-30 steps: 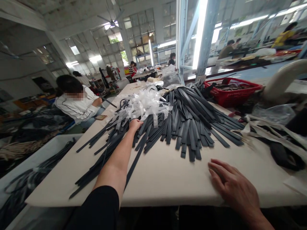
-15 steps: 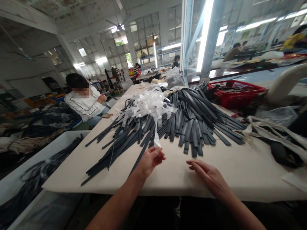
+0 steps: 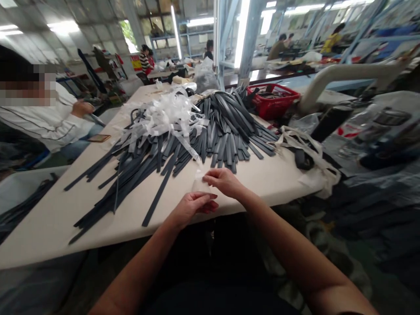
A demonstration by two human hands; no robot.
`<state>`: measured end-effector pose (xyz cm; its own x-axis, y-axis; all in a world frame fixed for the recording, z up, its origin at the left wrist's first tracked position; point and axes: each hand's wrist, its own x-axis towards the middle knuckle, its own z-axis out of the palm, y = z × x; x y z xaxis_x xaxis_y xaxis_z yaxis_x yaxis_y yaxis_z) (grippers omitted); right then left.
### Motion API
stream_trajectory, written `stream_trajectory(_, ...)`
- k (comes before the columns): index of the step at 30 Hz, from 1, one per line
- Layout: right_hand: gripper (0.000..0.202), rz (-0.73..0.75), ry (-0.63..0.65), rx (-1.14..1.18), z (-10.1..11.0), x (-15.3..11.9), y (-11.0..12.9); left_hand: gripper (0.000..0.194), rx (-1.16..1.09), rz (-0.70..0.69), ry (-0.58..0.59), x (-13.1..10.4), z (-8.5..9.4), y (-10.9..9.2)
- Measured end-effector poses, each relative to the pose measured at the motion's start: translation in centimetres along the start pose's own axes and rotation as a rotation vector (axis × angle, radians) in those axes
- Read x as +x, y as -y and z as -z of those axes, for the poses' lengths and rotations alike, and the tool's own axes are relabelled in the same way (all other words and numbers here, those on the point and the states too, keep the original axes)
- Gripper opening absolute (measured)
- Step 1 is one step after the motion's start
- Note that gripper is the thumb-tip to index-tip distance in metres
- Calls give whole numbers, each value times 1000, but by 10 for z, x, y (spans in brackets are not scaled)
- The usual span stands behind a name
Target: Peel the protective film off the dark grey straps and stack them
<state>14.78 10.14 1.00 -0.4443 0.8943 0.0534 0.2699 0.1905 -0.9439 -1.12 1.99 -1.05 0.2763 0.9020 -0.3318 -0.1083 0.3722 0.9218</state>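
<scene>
A translucent white plastic strip (image 3: 189,148) runs from a tangled heap of similar strips (image 3: 170,111) down toward me. Its near end is pinched between the thumb and fingers of my left hand (image 3: 193,206), close to the table's front edge. Just above, my right hand (image 3: 225,181) has its thumb and fingers closed on the same strip. Under and around the white heap, many flat dark grey strips (image 3: 226,146) fan out across the cream-covered table (image 3: 262,179). My fingers partly hide the strip's end.
A red plastic basket (image 3: 274,103) stands at the table's far right side. Off-white straps (image 3: 311,146) hang at the right corner, beside a thick beige pipe (image 3: 341,76). A seated person in a white top (image 3: 42,124) is at the left, near a phone (image 3: 99,138).
My right hand has come left to the white strip and closed on it. My left hand still holds the strip, now drawn nearer the table edge. The view has turned right.
</scene>
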Motion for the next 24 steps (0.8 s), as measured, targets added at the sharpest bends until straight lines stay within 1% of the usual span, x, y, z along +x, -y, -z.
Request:
stream_trajectory(4, 17, 27, -15, -50, 2, -7, 5, 37, 79, 30, -1, 2, -4, -2)
stream_trajectory(9, 15, 34, 11, -90, 3, -17, 3, 38, 134, 49, -30, 4, -4, 12)
stream_trajectory(13, 15, 27, 40, -104, 5, -21, 2, 36, 99, 54, -58, 3, -6, 19)
stream_trajectory(17, 13, 31, 16, -175, 7, -23, 6, 45, 102, 47, -89, 0, -11, 14)
stream_trajectory(20, 13, 49, 23, -226, 7, -24, 9, 47, 120, 34, -129, 0, -9, 8)
stream_trajectory(22, 13, 59, 42, -254, 5, -25, 11, 45, 189, -3, -144, 0, -5, 5)
stream_trajectory(24, 12, 62, 57, -287, 3, -25, 11, 41, 311, -64, -151, 1, -1, 2)
